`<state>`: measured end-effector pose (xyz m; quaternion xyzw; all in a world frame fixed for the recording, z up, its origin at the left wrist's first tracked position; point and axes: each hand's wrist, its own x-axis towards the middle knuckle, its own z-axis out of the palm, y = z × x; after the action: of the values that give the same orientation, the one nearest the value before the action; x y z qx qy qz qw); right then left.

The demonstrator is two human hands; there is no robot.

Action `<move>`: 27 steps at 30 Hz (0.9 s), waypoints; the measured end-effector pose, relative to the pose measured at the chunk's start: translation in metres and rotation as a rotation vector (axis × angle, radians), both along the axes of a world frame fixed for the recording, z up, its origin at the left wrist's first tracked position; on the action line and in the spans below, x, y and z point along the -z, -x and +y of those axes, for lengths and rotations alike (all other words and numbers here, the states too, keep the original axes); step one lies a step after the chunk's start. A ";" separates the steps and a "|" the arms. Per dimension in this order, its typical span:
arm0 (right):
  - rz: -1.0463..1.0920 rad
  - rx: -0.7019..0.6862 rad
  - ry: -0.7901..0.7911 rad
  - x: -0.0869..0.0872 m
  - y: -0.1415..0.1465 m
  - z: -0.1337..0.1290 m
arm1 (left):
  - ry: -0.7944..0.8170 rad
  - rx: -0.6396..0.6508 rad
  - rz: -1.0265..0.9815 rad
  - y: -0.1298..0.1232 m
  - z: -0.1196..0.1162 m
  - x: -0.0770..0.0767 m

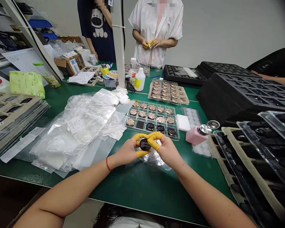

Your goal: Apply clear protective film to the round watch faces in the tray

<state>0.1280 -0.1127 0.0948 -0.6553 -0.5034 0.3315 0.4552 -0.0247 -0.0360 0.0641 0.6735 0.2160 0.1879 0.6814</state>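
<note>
A round black watch face with small white print [145,145] is held up between both hands, just in front of the clear tray [140,124]. My left hand [130,148], in yellow finger cots, grips its left edge between thumb and fingers. On the upper right edge, the yellow-tipped fingers of my right hand [163,145] pinch it. The tray behind carries rows of copper-coloured round watch parts [151,116], with several black ones [160,128] in its nearest row. Crumpled clear plastic [154,158] lies under my hands.
Plastic bags [90,110] pile up at left. A pink pump bottle [196,135] and white foam block [183,123] stand right of the tray. Stacked trays [258,152] crowd the right edge, others [11,107] the left. Two people [156,34] stand across the table; another person's arm [275,76] shows at right.
</note>
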 end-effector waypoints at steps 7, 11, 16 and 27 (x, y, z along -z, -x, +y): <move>-0.112 0.014 -0.002 0.000 0.004 -0.001 | -0.011 -0.001 0.015 0.000 0.000 0.000; -0.399 -0.004 -0.120 -0.003 -0.007 -0.004 | 0.014 -0.013 0.004 -0.001 0.000 -0.004; -0.851 0.031 0.113 0.002 -0.038 -0.014 | 0.046 -0.035 0.019 -0.002 0.001 -0.007; -0.771 0.151 0.262 0.047 -0.060 -0.028 | 0.100 0.010 0.029 -0.002 -0.002 -0.002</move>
<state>0.1877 -0.1404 0.0480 -0.8188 -0.5413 0.0887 0.1692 -0.0230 -0.0378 0.0657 0.6423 0.2318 0.1636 0.7120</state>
